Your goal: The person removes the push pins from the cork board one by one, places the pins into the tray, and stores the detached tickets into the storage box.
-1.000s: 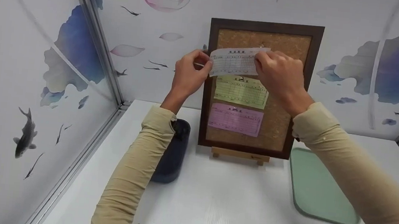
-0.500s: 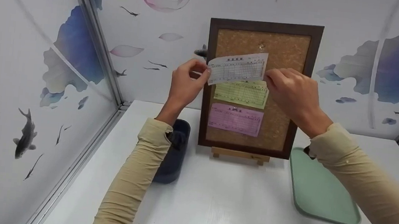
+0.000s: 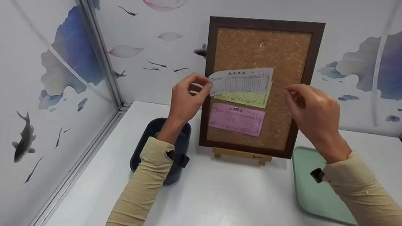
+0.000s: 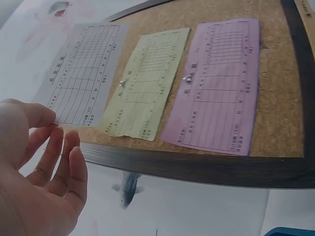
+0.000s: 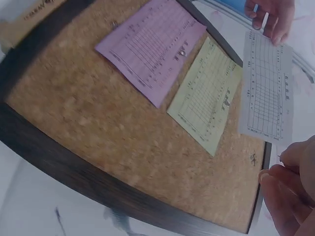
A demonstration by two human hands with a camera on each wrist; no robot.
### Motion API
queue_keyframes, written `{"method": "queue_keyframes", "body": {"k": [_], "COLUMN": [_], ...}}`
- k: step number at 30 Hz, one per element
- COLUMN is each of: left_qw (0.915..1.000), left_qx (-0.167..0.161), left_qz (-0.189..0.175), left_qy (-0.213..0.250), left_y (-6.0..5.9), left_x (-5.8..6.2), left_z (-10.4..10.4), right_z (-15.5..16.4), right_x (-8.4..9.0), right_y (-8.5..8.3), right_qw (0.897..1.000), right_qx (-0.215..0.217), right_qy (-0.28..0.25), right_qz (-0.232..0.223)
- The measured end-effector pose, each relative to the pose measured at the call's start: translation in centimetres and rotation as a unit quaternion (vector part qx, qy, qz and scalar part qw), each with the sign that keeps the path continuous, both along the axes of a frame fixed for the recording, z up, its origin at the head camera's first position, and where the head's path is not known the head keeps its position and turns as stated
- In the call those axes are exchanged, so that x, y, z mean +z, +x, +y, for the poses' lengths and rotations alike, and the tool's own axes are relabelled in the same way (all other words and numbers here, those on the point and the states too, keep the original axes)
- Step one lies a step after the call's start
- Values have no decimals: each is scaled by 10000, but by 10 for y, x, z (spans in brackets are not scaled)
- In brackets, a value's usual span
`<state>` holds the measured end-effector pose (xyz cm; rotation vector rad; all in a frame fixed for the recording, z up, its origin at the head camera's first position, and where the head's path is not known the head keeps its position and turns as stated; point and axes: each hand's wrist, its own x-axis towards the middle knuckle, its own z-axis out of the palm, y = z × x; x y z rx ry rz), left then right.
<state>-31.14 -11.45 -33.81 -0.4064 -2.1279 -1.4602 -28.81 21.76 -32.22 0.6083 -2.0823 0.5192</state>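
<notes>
A white printed form slip (image 3: 242, 82) is pinched at its left edge by my left hand (image 3: 190, 93). Its right end is free and tilts upward, overlapping the yellow-green slip (image 3: 250, 98) in the head view. My right hand (image 3: 315, 116) is off the white slip, to its right in front of the corkboard (image 3: 283, 62), thumb and index fingertips close together. In the right wrist view a tiny thin point shows at those fingertips; I cannot tell what they hold. A purple slip (image 3: 237, 120) is pinned below the yellow-green one, each by a pushpin (image 4: 188, 78).
Small clear pushpins (image 3: 261, 44) stick in the cork near the top. The dark-framed board stands on a wooden easel (image 3: 243, 154) on a white table (image 3: 229, 204). A dark blue bin (image 3: 138, 155) lies left, partly behind my forearm; a green tray (image 3: 312, 186) lies right.
My right hand has left the white slip's right end and moved right and down. My left hand has lowered slightly with the slip, uncovering the pushpins near the top of the board.
</notes>
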Motion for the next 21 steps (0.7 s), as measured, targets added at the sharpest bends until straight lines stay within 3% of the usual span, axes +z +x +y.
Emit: {"method": "queue_keyframes", "body": {"k": [8, 14, 21], "left_qw": [10000, 9980, 9938], "left_qx": [2, -138, -54], "left_qz": [45, 11, -69], "left_qy": [-17, 621, 1113], "left_y": [11, 18, 25], "left_x": [-16, -29, -47], "left_z": [0, -1, -14], "right_z": [16, 30, 50], "right_x": [-31, -54, -79], "right_y": [22, 36, 47], "right_qw": [9970, 9909, 9801], "right_qx": [45, -30, -116], "right_qy": [-735, -1280, -1909], "right_qz": [-249, -419, -530]}}
